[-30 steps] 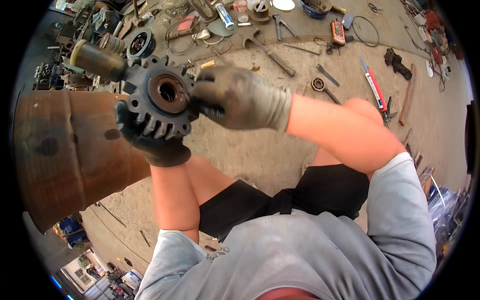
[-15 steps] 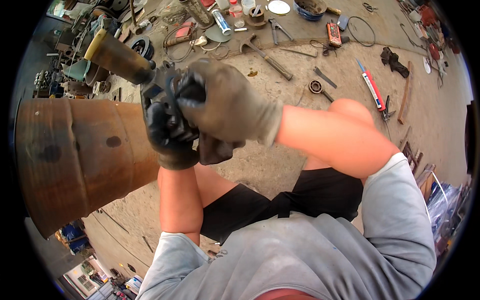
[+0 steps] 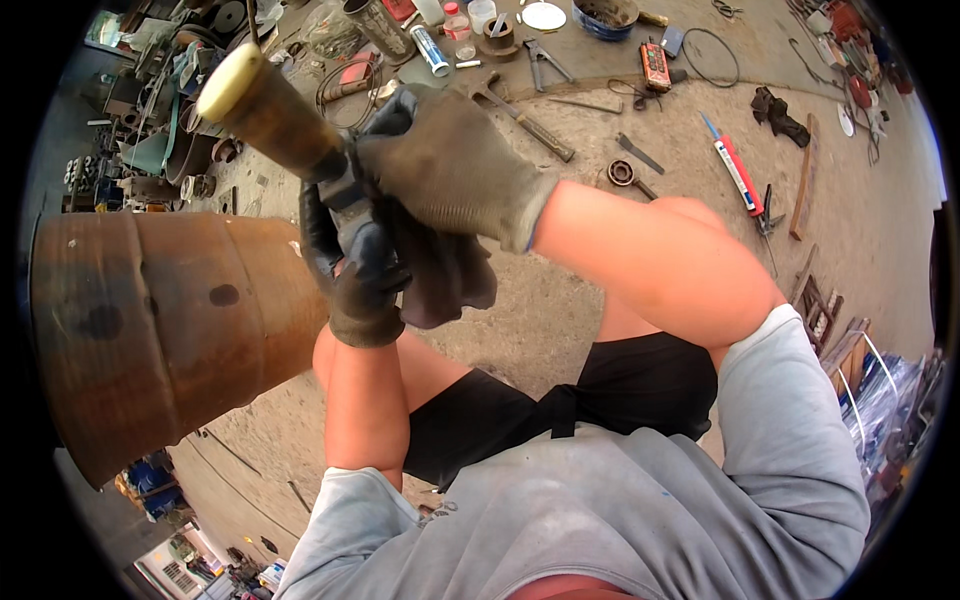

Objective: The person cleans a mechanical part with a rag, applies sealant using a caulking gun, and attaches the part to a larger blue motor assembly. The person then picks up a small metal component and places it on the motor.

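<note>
A dark metal tool [image 3: 345,190] with a brown, worn cylinder [image 3: 285,115] is held up in front of me, left of the middle. The cylinder tilts to the upper left, and its pale yellow end faces up. My left hand [image 3: 362,285], in a black-coated work glove, is closed around the tool's lower body. My right hand [image 3: 450,165], in a grey-brown glove, is bent over the tool where the cylinder joins the body; its fingertips are partly hidden. A dark cloth [image 3: 447,275] hangs below my right hand, against the tool. Which hand grips it is unclear.
A rusty drum [image 3: 190,320] lies close on the left. Across the floor ahead are a hammer [image 3: 525,120], pliers [image 3: 545,65], a ring-ended tool [image 3: 625,175], a red caulking gun [image 3: 738,175] and an orange remote control [image 3: 655,67]. Scrap metal [image 3: 150,130] is piled at the far left.
The tool has turned in my hands, and the cylinder's yellow end now shows more fully. My right hand has shifted slightly up, and my left hand's grip has rotated with the tool.
</note>
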`<state>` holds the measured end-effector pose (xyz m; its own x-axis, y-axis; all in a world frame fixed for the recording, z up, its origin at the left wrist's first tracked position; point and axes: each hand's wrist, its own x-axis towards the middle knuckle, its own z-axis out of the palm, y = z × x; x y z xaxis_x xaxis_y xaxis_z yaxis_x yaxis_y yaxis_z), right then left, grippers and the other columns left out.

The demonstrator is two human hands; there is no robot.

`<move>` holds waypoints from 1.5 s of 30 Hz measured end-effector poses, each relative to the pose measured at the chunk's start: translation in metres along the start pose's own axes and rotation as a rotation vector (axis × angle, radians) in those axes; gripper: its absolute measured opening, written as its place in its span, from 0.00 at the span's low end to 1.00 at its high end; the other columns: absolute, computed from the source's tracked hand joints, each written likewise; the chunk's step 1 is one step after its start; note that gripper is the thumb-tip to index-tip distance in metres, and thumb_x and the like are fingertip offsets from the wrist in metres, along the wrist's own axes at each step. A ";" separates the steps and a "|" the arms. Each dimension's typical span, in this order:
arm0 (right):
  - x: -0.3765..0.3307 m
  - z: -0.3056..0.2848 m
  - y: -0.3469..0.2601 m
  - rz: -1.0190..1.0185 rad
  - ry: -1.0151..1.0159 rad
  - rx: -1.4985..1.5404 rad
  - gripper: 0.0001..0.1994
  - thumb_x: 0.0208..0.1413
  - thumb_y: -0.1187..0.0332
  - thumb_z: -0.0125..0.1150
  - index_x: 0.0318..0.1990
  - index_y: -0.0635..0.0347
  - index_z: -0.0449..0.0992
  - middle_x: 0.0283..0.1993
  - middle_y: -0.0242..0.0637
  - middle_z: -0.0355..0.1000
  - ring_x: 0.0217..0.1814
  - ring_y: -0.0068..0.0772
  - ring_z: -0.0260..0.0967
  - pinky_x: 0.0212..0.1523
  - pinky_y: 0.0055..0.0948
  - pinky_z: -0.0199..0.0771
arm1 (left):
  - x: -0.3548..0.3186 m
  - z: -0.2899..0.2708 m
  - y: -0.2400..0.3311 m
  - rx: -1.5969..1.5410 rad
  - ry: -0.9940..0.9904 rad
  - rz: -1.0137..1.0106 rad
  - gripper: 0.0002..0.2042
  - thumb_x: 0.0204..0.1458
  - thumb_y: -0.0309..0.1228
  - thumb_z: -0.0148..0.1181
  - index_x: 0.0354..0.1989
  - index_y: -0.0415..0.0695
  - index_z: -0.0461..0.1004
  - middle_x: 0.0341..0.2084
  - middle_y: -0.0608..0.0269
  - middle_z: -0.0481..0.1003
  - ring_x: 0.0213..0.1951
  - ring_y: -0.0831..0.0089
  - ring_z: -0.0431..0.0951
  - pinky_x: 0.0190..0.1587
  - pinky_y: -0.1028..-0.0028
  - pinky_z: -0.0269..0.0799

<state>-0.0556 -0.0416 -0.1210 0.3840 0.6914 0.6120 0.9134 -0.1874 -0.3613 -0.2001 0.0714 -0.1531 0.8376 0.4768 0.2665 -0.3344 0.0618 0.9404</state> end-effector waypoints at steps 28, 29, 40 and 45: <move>-0.021 0.007 -0.043 0.470 -0.050 0.656 0.19 0.59 0.67 0.68 0.52 0.70 0.71 0.47 0.59 0.76 0.49 0.64 0.80 0.52 0.51 0.82 | 0.008 -0.066 -0.026 -0.478 -0.125 -0.098 0.28 0.69 0.36 0.56 0.76 0.40 0.64 0.62 0.48 0.78 0.64 0.59 0.78 0.68 0.58 0.75; -0.031 0.012 -0.047 0.425 -0.018 0.654 0.20 0.59 0.66 0.69 0.52 0.69 0.72 0.47 0.58 0.75 0.48 0.64 0.79 0.52 0.51 0.82 | 0.010 -0.060 -0.021 -0.432 -0.012 -0.093 0.28 0.70 0.39 0.54 0.76 0.40 0.64 0.62 0.48 0.78 0.65 0.58 0.78 0.69 0.57 0.74; -0.009 0.014 0.040 0.476 -0.218 0.545 0.23 0.59 0.66 0.80 0.59 0.62 0.79 0.49 0.45 0.83 0.53 0.36 0.83 0.58 0.34 0.86 | 0.015 -0.071 0.022 -0.789 -0.082 -0.092 0.61 0.54 0.71 0.60 0.85 0.39 0.45 0.78 0.34 0.58 0.76 0.38 0.64 0.77 0.36 0.61; 0.016 -0.003 0.031 0.083 0.110 0.914 0.19 0.56 0.66 0.81 0.52 0.62 0.84 0.47 0.41 0.85 0.49 0.37 0.85 0.53 0.36 0.88 | 0.011 -0.064 0.021 -1.021 -0.157 -0.157 0.59 0.56 0.72 0.55 0.85 0.39 0.45 0.79 0.36 0.57 0.77 0.40 0.62 0.79 0.39 0.59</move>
<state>-0.0205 -0.0387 -0.1201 0.4969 0.6213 0.6058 0.4384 0.4228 -0.7932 -0.2256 0.1338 -0.1436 0.9256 0.2847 0.2496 -0.3617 0.8597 0.3608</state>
